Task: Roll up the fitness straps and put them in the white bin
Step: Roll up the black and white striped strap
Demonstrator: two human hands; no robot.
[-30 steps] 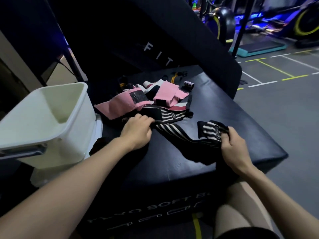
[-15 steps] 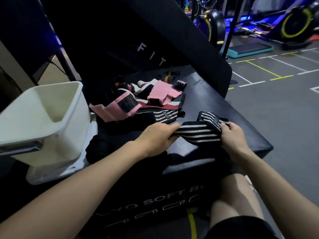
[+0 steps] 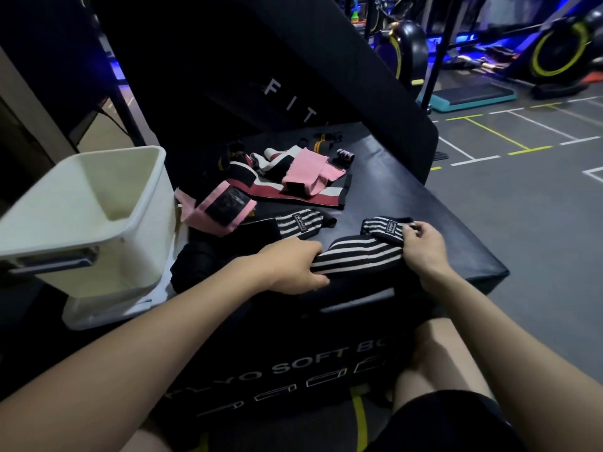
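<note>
The left hand (image 3: pixel 293 264) and right hand (image 3: pixel 421 244) are gripping the two ends of a striped strap (image 3: pixel 355 256) on the black box (image 3: pixel 456 230). Rolling is probably starting next; the white bin (image 3: pixel 137 223) is waiting left, beyond.

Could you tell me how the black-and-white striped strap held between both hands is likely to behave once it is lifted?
The striped strap is probably floppy: it sags and folds between the left hand and right hand. It looks light, being thin woven fabric. It should not slip easily, since both hands pinch it without strain.
</note>
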